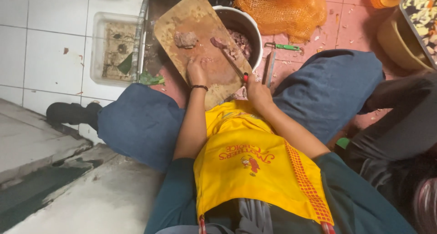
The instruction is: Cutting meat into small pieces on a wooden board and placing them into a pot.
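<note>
The right hand [257,92] grips a knife [234,66] at the board's [182,20] near right edge, its blade by some meat [218,43]. The left hand [196,73] presses flat, fingers open, on the board's near edge. Another meat chunk [185,39] sits mid-board.

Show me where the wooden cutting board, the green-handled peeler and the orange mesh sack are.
wooden cutting board [184,15]: head view, bare upper part.
green-handled peeler [287,47]: head view, middle of handle.
orange mesh sack [282,8]: head view, middle of netting.
</note>
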